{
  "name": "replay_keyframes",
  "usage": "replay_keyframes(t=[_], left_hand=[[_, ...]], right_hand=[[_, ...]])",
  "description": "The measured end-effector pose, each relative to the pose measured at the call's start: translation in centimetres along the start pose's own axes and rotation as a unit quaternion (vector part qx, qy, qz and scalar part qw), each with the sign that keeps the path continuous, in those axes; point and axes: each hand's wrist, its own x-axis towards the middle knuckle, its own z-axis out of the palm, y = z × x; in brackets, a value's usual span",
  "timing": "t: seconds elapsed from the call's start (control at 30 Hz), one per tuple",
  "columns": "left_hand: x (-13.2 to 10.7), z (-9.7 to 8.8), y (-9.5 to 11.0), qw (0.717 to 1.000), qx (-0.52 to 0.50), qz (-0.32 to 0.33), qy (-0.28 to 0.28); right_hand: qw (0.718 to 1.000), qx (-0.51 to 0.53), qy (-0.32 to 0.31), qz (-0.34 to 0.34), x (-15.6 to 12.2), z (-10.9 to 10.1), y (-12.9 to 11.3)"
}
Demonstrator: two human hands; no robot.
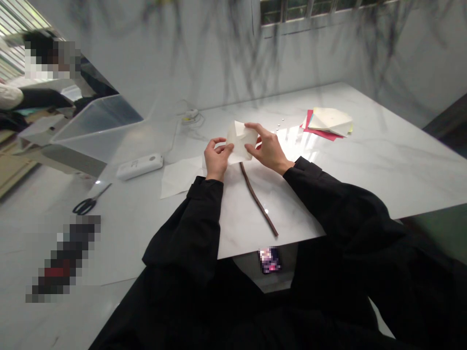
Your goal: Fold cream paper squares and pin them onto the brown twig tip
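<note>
Between my two hands is a small folded sheet of cream paper (239,147), raised above the white table. My left hand (217,158) pinches its left edge, thumb in front. My right hand (269,148) grips the right side, with the index finger at the top edge and the thumb lower down. Below the paper a thin brown stick (258,199) lies on the tabletop, its far end close under the sheet. Beside my left wrist another pale sheet of paper (180,176) rests flat.
A stack of coloured paper (328,122) lies at the back right. To the left are a white oblong device (140,166), black-handled scissors (87,204), a blurred-out dark object (65,257) and a clear plastic panel (98,126). Another person (47,92) is at far left.
</note>
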Motion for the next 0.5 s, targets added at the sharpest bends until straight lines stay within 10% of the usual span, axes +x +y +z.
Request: replay_keyframes(t=[0.5], left_hand=[[0.4,0.2,0.2,0.999,-0.013,0.036,0.011]], right_hand=[[0.974,0.143,0.088,0.150,1.6,0.1,3.5]])
